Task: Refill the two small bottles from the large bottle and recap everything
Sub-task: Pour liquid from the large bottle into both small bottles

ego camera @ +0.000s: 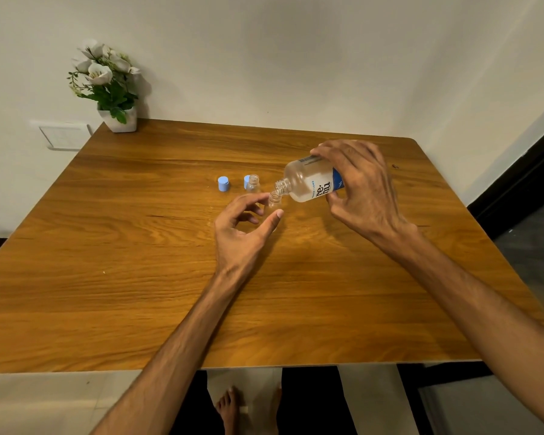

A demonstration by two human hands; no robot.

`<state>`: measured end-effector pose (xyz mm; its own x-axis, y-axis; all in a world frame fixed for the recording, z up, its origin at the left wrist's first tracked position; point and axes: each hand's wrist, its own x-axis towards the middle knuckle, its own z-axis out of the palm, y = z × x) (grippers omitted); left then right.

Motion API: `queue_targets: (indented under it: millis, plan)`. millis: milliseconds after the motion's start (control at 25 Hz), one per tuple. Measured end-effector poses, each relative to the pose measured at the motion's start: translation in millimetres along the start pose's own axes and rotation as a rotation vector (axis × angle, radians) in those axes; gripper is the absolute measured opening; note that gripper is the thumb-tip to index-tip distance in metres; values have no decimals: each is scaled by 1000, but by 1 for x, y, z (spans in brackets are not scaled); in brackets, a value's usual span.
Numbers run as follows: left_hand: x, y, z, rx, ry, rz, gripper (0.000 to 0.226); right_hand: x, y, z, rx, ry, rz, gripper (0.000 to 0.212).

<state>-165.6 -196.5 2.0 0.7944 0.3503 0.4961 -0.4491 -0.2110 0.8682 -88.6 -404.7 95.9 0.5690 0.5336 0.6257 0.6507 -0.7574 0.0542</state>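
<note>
Wooden table [139, 277] carrying everything; my right hand [363, 189] gripping large bottle [308, 183], tilting it uncapped, neck meeting mouth of small bottle [275, 200]; my left hand [242, 227] pinching that bottle; second small bottle [253, 183] standing open behind, beside blue cap [247, 182]; other blue cap [223, 184] sitting further left.

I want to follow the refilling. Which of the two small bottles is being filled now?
The nearer small bottle, pinched by the left hand under the tilted large bottle. The other small bottle stands alone farther back.
</note>
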Motion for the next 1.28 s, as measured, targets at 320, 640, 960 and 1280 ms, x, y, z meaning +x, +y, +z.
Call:
queue_targets:
  millis: [320, 640, 960, 1280]
  plan:
    - [0, 0, 0, -7, 10, -7, 37, 1, 0, -1, 3, -1, -8, 69]
    - [0, 0, 0, -9, 10, -4, 38, 2, 0, -1, -5, 8, -10, 68]
    - [-1, 0, 0, -16, 5, -8, 38, 3, -1, -2, -7, 8, -18, 67]
    - [0, -1, -1, -13, 7, -8, 38, 5, -1, -3, -3, 5, -18, 67]
